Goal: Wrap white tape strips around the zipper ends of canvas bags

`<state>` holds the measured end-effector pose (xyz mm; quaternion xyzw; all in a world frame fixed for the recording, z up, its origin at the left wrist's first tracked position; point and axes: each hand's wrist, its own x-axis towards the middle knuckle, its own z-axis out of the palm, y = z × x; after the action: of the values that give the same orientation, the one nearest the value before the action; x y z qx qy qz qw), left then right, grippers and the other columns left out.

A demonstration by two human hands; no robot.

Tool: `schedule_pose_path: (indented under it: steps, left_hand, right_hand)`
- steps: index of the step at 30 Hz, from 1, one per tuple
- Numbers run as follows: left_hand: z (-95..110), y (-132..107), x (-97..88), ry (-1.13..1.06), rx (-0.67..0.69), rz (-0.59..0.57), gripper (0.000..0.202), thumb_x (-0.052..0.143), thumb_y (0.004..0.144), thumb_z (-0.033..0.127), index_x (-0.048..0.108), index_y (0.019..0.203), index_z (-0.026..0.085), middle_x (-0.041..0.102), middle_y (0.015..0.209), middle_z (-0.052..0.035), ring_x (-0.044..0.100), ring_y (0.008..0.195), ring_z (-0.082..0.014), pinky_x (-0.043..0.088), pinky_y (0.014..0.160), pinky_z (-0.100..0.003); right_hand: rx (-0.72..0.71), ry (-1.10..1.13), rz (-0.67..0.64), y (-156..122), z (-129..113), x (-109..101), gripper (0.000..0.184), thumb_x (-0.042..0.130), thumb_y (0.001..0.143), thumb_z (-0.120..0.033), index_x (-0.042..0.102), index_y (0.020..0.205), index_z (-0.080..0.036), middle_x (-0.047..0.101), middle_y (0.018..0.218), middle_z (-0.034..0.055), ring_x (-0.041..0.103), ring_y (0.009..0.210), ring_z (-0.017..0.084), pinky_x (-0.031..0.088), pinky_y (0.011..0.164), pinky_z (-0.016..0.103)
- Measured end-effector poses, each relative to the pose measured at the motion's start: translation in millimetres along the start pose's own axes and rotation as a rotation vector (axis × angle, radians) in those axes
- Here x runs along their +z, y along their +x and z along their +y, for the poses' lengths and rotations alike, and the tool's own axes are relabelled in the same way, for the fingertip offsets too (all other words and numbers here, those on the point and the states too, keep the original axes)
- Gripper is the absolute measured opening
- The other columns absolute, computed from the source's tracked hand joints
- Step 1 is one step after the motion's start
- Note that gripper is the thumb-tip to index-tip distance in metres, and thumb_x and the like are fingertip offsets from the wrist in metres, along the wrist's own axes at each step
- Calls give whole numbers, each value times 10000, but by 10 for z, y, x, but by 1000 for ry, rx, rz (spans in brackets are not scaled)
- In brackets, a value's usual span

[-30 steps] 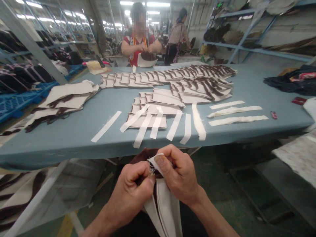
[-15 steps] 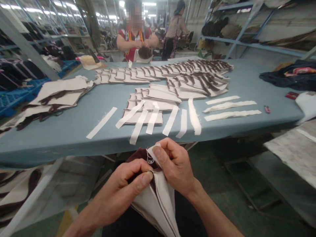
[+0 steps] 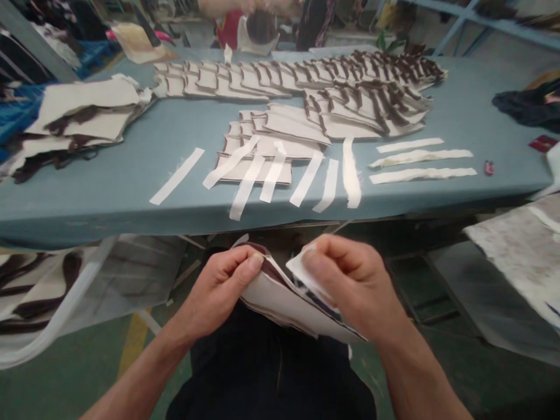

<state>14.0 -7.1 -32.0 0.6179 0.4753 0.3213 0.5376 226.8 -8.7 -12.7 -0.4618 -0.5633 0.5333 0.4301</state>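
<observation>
Above my lap, a cream fabric piece with dark brown edging point(image 3: 280, 300) hangs slanted down to the right. My left hand point(image 3: 225, 286) is closed on its upper edge, thumb on top, beside a fold of the brown cloth. Closed too, my right hand point(image 3: 354, 280) pinches a white cloth strip point(image 3: 298, 267) just right of the piece's open edge. Motion smears the right fingers and the strip. The right hand covers part of the piece, so whether it also grips the piece is hidden.
Ahead stands a table with a blue-green cover point(image 3: 118, 192). It bears overlapping rows of cream and brown fabric pieces point(image 3: 245, 79), another pile point(image 3: 87, 99) at left and several white strips point(image 3: 177, 176). A white-framed cart point(image 3: 94, 286) is low left. Someone stands across the table.
My right hand has moved right, drawing the white strip away from my left hand. The fabric piece has swung from hanging downward to slanting right. My view has tipped down.
</observation>
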Motion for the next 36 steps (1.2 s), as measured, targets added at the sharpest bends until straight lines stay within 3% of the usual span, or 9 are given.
schedule_pose_path:
  steps: [2,5,10,19,28,36]
  left_hand:
    - [-20,1,5,-22,-4,-3,395,522,1016,428,668,795,134,558,717,13,467,643,-121,359,573,-224]
    - [-17,6,19,-23,-17,11,393,538,997,426,661,771,129,531,702,16,451,634,-118,350,560,-222]
    - [16,-6,6,-47,-56,-11,431,526,991,451,595,693,148,444,641,35,369,584,-101,291,516,-224]
    - [-20,-88,-8,-113,-126,-66,470,543,987,465,479,621,176,363,610,49,311,565,-87,241,493,-225]
    - [-56,-70,-4,-219,-215,-105,479,575,970,485,483,615,177,357,597,50,289,551,-84,226,474,-218]
    - [-107,-76,-21,-165,-205,-54,476,570,961,464,464,594,182,350,589,50,295,547,-85,224,478,-224]
  right_hand:
    - [22,-149,-47,-93,25,52,268,677,971,-401,671,797,-197,529,608,-46,415,504,83,314,457,233]
    - [54,-241,-31,-115,107,137,256,647,982,-400,669,826,-199,555,627,-38,472,539,95,330,471,227]
    - [135,-211,-51,-43,156,170,297,674,954,-459,626,812,-202,518,591,-55,431,505,89,288,443,221]
    - [270,-99,-134,-80,156,174,281,681,899,-410,545,752,-212,461,566,-80,345,473,68,243,413,201]
    - [263,-182,-84,-118,201,222,309,682,906,-423,535,738,-210,472,584,-73,382,503,72,267,441,205]
    - [222,-252,-57,-83,250,263,337,699,914,-458,567,734,-205,457,593,-77,360,525,77,262,466,225]
